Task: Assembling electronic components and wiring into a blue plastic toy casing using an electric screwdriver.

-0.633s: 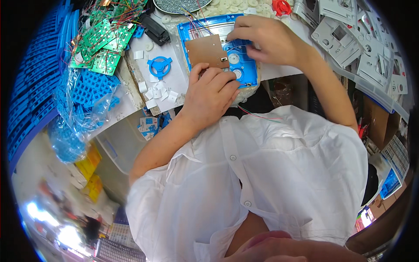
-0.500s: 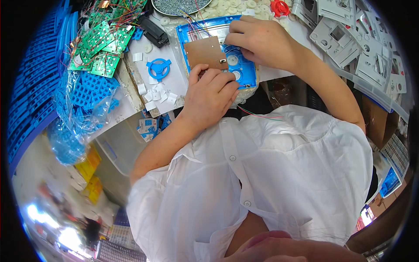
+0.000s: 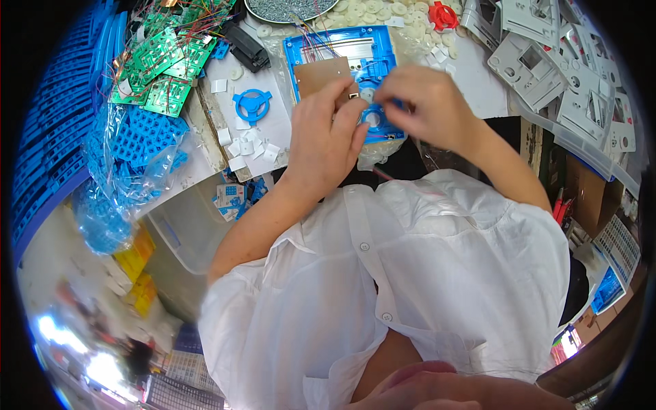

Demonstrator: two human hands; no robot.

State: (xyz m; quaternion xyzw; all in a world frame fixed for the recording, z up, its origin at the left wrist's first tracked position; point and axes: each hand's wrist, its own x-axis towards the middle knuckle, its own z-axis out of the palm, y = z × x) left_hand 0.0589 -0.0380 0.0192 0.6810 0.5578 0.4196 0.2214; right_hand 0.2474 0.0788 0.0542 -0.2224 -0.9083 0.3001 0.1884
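Note:
A shallow blue plastic housing (image 3: 387,42) lies on the work table in front of me, with coloured wires at its upper left. Over its left part rests a brown circuit board (image 3: 320,74), tilted a little. My left hand (image 3: 322,130) is bent over the board's lower right edge and grips it, its fingertips partly hidden. At the housing's lower right, my right hand (image 3: 429,109) is curled close to the left fingertips. Motion blurs its fingers, which look pinched together; what they hold, if anything, cannot be made out. A white round part (image 3: 372,119) sits in the housing between the hands.
Left of the housing lie a blue ring (image 3: 251,106), small white pieces (image 3: 247,146), a black plastic box (image 3: 247,49) and green circuit boards (image 3: 167,94). A bag of blue parts (image 3: 140,143) hangs over the table edge. Grey-white panels (image 3: 526,61) fill a bin at right.
My right hand has moved from the housing's upper right down and right to its lower right corner. My left hand has shifted slightly up the board, its fingers more bent.

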